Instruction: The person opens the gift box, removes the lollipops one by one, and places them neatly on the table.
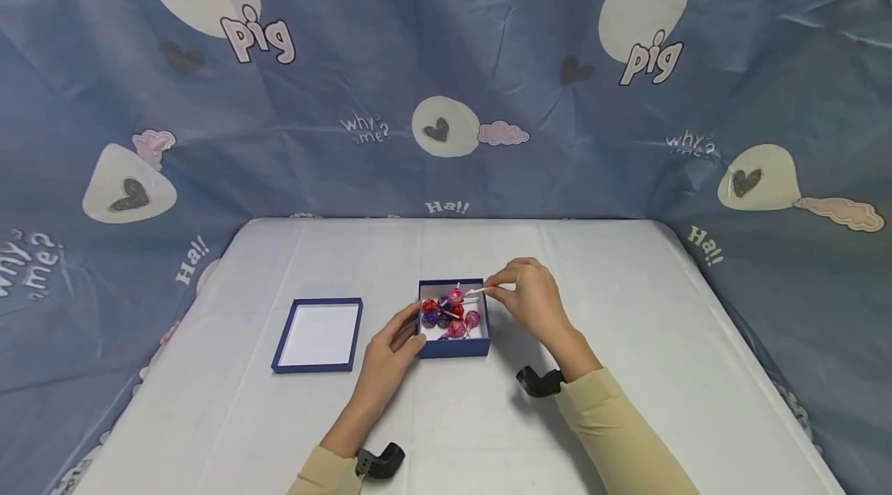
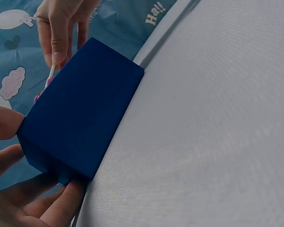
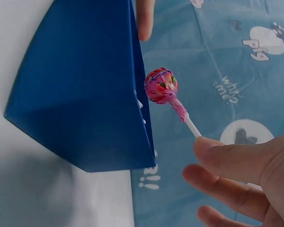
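Observation:
An open blue box (image 1: 454, 348) with a white inside holds several wrapped lollipops (image 1: 430, 318) in red, purple and pink. My left hand (image 1: 387, 359) steadies the box's left side, thumb at the near corner and fingers along the wall. At the far right rim, my right hand (image 1: 533, 297) pinches the white stick of a pink-wrapped lollipop (image 3: 161, 86) between thumb and index finger. Its round head hangs over the box opening, at the rim in the right wrist view. From the left wrist view, the box's front wall (image 2: 85, 104) conceals the candies inside.
Left of the box lies a square lid (image 1: 317, 334) with a blue edge and white inner face. Both rest on a white-covered table (image 1: 279, 433). Behind it hangs a printed blue cloth (image 1: 313, 131). Dark bands (image 1: 379, 462) circle both wrists.

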{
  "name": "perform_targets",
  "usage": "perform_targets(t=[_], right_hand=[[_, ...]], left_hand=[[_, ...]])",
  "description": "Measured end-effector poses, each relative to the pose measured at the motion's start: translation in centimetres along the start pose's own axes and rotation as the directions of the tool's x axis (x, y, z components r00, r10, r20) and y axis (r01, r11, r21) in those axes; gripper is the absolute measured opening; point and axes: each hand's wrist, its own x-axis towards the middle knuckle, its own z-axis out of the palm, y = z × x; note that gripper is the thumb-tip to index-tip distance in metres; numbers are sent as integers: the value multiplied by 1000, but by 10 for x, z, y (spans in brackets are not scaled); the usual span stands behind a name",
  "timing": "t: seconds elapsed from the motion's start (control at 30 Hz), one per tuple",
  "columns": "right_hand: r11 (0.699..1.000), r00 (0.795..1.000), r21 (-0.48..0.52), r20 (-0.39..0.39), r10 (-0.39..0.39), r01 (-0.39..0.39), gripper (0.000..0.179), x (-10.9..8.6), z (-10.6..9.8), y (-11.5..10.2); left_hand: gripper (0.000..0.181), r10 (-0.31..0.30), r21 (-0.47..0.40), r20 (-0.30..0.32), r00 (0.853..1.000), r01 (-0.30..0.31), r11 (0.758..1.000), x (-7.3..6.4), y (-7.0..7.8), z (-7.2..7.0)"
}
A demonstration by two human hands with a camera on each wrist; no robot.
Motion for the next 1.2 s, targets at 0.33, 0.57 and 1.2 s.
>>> perform_targets(t=[0.33, 0.57, 1.2], right_hand=[[1000, 999, 10, -26, 30, -30, 4, 2, -12, 12], [995, 996, 36, -18, 91, -90, 7, 3, -20, 19], [976, 977, 48, -21, 212, -210, 6, 5, -26, 43]], left_hand=[[52, 13, 3, -1, 1000, -13, 1000, 0, 0, 1], [53, -1, 19, -11, 1000, 1, 1000, 3, -13, 1], [54, 23, 64, -6, 1000, -23, 998, 12, -37, 1]])
